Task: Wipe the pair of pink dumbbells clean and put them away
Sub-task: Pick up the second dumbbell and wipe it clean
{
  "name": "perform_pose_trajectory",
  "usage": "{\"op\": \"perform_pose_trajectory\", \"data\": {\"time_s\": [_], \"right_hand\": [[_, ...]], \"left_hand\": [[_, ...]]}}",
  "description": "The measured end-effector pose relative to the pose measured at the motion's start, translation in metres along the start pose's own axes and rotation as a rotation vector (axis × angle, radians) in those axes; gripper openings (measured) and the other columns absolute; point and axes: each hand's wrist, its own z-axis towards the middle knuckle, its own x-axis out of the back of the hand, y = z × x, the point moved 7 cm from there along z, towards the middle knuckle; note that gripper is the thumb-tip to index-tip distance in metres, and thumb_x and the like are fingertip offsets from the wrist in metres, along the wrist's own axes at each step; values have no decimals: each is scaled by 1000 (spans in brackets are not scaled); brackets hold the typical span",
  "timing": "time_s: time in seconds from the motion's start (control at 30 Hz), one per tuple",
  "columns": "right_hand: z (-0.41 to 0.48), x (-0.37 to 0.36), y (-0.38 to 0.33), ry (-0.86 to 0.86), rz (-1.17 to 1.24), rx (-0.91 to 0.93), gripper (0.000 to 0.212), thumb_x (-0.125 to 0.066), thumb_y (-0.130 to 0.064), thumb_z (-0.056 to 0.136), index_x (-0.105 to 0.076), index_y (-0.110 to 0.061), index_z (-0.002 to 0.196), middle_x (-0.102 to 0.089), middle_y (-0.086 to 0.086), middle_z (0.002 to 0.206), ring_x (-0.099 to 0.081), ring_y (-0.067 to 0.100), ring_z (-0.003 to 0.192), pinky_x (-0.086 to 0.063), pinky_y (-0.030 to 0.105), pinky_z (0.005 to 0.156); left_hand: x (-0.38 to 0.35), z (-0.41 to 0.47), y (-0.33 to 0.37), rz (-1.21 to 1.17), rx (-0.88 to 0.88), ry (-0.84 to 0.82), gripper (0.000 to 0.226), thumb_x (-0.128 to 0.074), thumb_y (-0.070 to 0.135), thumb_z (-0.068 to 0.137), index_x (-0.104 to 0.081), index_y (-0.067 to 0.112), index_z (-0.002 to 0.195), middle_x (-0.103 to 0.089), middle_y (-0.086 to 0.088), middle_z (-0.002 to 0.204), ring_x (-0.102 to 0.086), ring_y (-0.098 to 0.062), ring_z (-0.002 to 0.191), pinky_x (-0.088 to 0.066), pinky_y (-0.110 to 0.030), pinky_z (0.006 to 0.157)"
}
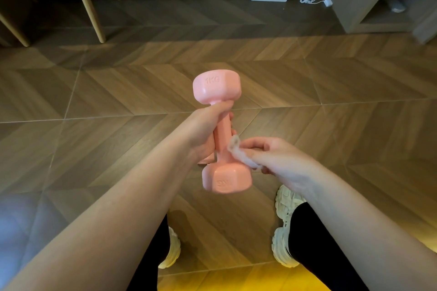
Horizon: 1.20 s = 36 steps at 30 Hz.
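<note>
Left grip (203, 130): left of the dumbbell (223, 136), fingers curled tight round the upper part of its handle, just under the far head, carrying it above the floor (331, 92).
Pink edge (206, 160): just left of the dumbbell's near head, under the left grip. It is possibly the second of the pair, but too hidden to tell.
Dumbbell: in the air, long axis running away from the person, far head marked 1KG.
Wipe (238, 152): small whitish wad touching the handle's right side, just above the near head.
Right grip (281, 160): right of the dumbbell, fingertips pinching the wipe.
Coming move: the handle lies just left of the right grip, so a stroke likely follows the long axis. The left grip covers the far stretch and would have to shift.
</note>
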Motion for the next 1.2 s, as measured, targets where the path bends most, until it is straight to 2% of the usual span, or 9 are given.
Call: {"op": "perform_pose_trajectory", "data": {"time_s": [0.17,0.3,0.4,0.53,0.7,0.87,0.97,1.07,1.2], "right_hand": [[3,-17,-4,6,-21,44,44,-83,-55,48,-80,-26,82,-77,-9,85,-69,-1,78,-49,11,72],[6,-20,4,36,112,17,43,-83,-52,46,-81,-25,81,-78,-1,86,-69,8,80,-49,28,85],[4,-14,0,56,228,35,44,-84,-49,47,-82,-24,83,-78,0,91,-70,13,84,-50,31,84],[3,2,-17,87,398,115,36,-83,-45,48,-82,-28,80,-78,-4,87,-71,5,76,-55,19,64],[1,24,-41,202,497,261,25,-78,-39,63,-81,-20,79,-78,-1,92,-72,8,84,-54,21,77],[-1,28,-46,273,526,310,38,-75,-39,67,-77,-16,97,-78,1,98,-71,8,90,-55,17,78],[1,29,-43,274,522,294,42,-73,-41,70,-77,-14,101,-77,2,102,-69,11,94,-52,27,87],[0,27,-49,80,550,345,25,-67,-26,88,-75,-9,105,-74,-1,101,-62,13,90,-41,33,82],[-2,26,-54,-127,614,358,47,-64,-4,81,-64,-4,127,-55,14,104,-40,23,94,-28,38,93]], "left_hand": [[-8,-6,-10,43,61,-36,28,-56,29,99,-54,4,88,-57,-14,80,-62,-32,81,-51,-50,96],[-11,-5,-6,204,41,-83,33,-49,36,102,-58,5,101,-67,-17,102,-63,-29,93,-54,-34,79],[-6,-6,-2,279,3,-123,44,-42,45,101,-63,7,113,-66,-11,106,-61,-20,92,-50,-28,81],[13,-10,-17,227,102,-112,64,-49,63,89,-59,10,124,-63,-8,106,-59,-24,99,-42,-48,105],[-9,-28,-27,70,121,-368,72,-62,64,77,-59,17,132,-67,-16,113,-71,-29,96,-59,-46,80],[-24,-29,-14,-38,-14,-332,49,-63,47,78,-65,16,116,-62,-22,112,-67,-28,86,-59,-38,73],[-26,-27,-9,-48,-53,-328,43,-62,43,81,-64,13,111,-58,-33,121,-65,-32,91,-60,-39,73],[-24,-28,0,-19,-114,-347,47,-58,44,84,-64,8,114,-63,-29,108,-64,-33,86,-59,-33,66],[-24,-34,7,-62,-117,-434,53,-54,45,86,-58,5,121,-65,-24,97,-64,-28,72,-55,-28,54]]}}
